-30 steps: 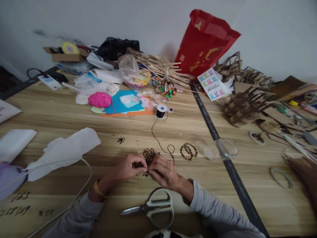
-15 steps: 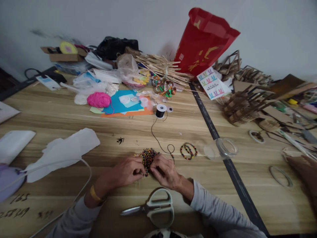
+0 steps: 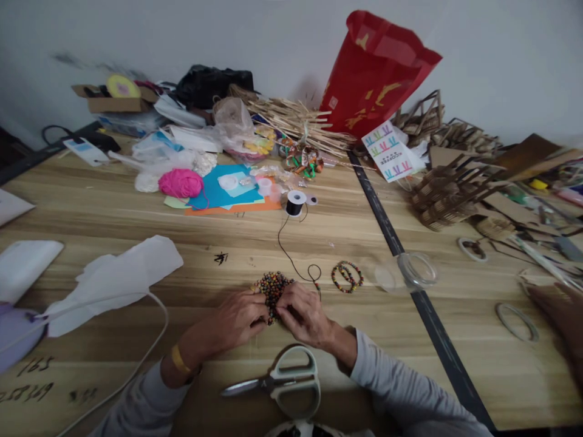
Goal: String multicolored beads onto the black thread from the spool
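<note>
Fingers pinch small round multicoloured beads on grainy wood.

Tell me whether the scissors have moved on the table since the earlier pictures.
No. The scissors lie in the same spot on the wooden table, below both hands, handles toward the right, unchanged against the pile of beads and the dark table seam.

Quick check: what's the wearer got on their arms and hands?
Both arms wear grey long sleeves, pushed up on the left forearm. The left hand has a yellow-gold bangle at the wrist. The right hand is bare: no gloves, no rings visible.
</note>
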The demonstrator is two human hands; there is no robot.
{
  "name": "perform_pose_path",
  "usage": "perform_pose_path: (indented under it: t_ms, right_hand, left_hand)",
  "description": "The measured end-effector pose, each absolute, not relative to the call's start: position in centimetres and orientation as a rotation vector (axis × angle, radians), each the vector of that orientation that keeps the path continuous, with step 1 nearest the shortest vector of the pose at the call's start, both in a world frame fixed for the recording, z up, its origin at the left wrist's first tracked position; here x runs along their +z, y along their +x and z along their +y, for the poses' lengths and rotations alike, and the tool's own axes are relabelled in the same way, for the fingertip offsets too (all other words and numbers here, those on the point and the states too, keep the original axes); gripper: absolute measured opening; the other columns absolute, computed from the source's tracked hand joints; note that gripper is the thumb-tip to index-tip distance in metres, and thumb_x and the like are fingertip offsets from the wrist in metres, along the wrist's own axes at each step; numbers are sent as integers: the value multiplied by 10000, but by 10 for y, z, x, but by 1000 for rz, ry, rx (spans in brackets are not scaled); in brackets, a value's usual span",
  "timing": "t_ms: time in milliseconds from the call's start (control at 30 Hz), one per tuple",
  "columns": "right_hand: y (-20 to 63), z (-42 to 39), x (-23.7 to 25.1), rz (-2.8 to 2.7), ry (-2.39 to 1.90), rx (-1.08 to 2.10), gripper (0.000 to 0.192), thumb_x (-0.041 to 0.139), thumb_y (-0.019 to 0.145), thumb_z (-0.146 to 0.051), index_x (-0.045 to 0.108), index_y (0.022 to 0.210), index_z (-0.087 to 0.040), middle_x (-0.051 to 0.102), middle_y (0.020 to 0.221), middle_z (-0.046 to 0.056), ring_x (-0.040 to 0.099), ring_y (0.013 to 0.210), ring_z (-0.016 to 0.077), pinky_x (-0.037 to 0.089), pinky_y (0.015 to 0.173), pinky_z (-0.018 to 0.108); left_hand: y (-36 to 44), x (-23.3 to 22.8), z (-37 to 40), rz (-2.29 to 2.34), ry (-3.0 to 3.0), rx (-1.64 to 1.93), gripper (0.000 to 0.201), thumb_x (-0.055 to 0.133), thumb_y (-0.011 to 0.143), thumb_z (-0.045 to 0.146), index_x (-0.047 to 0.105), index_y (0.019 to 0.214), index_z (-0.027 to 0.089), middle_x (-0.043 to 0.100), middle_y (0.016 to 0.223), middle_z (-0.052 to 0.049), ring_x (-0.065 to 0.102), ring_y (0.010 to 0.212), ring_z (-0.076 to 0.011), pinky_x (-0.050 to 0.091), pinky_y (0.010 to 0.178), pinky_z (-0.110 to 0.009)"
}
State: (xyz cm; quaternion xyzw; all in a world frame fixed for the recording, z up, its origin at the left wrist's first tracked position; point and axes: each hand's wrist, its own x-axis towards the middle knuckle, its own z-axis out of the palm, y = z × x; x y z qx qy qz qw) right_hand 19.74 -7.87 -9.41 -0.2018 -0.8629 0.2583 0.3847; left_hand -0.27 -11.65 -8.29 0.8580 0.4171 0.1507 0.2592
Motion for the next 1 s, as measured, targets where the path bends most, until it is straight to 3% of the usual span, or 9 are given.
perform_pose_path:
  t_ms: [167, 400, 633, 1000]
  right_hand:
    - [198, -79, -95, -2206, -524, 666, 70, 473, 878, -159, 534, 850, -177, 580, 762, 59, 528, 761, 175, 452, 710, 309]
    - [199, -79, -97, -2201, -516, 666, 56, 485, 873, -161, 535, 852, -174, 584, 767, 65, 531, 768, 181, 453, 708, 316]
    - [199, -79, -99, -2206, -512, 665, 65, 477, 877, -174, 537, 851, -175, 583, 765, 64, 538, 771, 180, 456, 704, 317]
    - [200, -79, -99, -2205, -512, 676, 44, 496, 870, -156, 537, 859, -170, 592, 776, 66, 534, 780, 180, 460, 714, 318]
  left_hand:
    - [-1, -77, -112, 1216, 2332, 476, 130, 557, 807, 114, 633, 711, 158, 630, 731, -34, 562, 717, -173, 397, 749, -295]
    - [-3, -73, -105, 1270, 1986, 766, 86, 571, 723, 108, 638, 678, 137, 611, 628, -18, 548, 598, -122, 434, 578, -207]
    - [-6, -74, -104, 1248, 1670, 777, 84, 595, 726, 175, 648, 737, 111, 654, 692, -42, 602, 642, -126, 487, 608, -200]
    - [-6, -80, -103, 1116, 1659, 799, 130, 583, 755, 201, 668, 764, 104, 670, 739, -79, 626, 749, -171, 516, 686, -264]
